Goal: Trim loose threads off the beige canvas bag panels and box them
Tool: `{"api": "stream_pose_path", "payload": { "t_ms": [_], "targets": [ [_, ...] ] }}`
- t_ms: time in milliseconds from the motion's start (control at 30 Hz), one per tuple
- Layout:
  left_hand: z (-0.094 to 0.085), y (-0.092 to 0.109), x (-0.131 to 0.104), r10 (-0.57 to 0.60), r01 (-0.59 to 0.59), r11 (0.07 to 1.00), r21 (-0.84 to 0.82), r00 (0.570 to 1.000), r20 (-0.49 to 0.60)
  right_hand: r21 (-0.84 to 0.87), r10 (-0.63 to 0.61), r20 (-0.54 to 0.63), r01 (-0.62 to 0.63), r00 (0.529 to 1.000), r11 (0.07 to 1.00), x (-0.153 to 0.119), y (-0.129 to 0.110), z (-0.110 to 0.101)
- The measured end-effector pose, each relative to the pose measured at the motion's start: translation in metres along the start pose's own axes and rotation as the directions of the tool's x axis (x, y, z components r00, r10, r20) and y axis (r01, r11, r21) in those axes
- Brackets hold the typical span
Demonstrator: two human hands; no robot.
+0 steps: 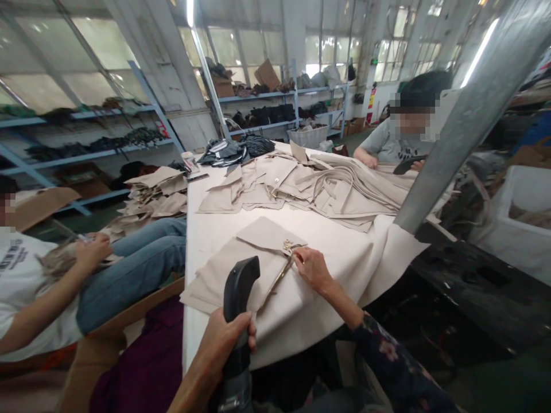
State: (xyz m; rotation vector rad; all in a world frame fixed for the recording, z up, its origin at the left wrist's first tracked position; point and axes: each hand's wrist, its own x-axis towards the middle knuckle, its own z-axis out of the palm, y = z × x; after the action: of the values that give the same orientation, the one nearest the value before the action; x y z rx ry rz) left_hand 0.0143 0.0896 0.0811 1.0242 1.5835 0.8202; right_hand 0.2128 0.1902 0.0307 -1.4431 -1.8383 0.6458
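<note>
The work on the beige fabric piece (232,258) looks partway through: it lies on the near part of the white table cover (340,241), with a gold zip (279,275) along its right edge and small gold fittings (287,245) at the upper end. The left hand (228,338) is wrapped firmly round a black curved nozzle (239,289), its tip above the fabric (whether it is running, I cannot tell). The right hand (312,267) has its fingers drawn together at the zip's upper end, seemingly pinching it. Fabric and zip appear already joined; the attention at that end suggests this piece is unfinished. Farther back lies a spread of similar beige pieces (258,192), and which of those are done does not show.
</note>
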Motion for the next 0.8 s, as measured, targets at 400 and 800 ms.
{"api": "stream_pose_path", "payload": {
  "t_ms": [400,800],
  "targets": [
    [0.010,0.012,0.024,0.021,-0.025,0.999,0.038,0.995,0.098,0.033,-0.182,-0.043,0.184,0.982,0.982,0.041,0.029,0.013],
    [0.007,0.007,0.038,0.023,-0.019,0.996,-0.092,0.999,0.045,0.041,-0.462,-0.091,0.467,0.882,0.883,-0.008,-0.003,0.047]
  ]
}}
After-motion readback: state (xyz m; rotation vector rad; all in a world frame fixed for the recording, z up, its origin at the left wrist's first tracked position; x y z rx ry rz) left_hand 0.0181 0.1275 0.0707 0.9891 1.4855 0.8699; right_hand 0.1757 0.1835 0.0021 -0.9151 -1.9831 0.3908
